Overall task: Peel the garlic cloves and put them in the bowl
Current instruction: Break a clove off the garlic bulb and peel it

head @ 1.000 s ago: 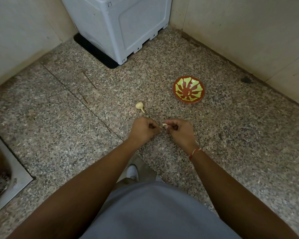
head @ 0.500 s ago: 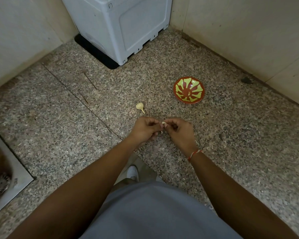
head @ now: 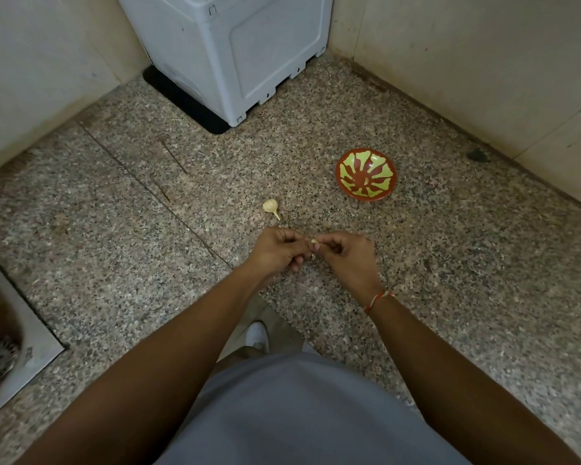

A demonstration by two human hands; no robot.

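Centre of frame: the left hand (head: 275,250) and right hand (head: 348,255) meet above the speckled stone floor (head: 114,229), each grip narrow, fingertips pinching one garlic clove (head: 314,242) between them. Just above the hands, a garlic bulb (head: 270,206) lies on the floor. Right of centre, well apart from the hands, stands a red-and-green bowl (head: 366,174). Top: a grey plastic appliance (head: 235,45) in the corner.

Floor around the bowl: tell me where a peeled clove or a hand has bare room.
Bare granite floor lies right of the red-and-green bowl, toward the wall, and between bowl and washing machine. Tighter: the garlic bulb sits just beyond both hands, which pinch a clove.
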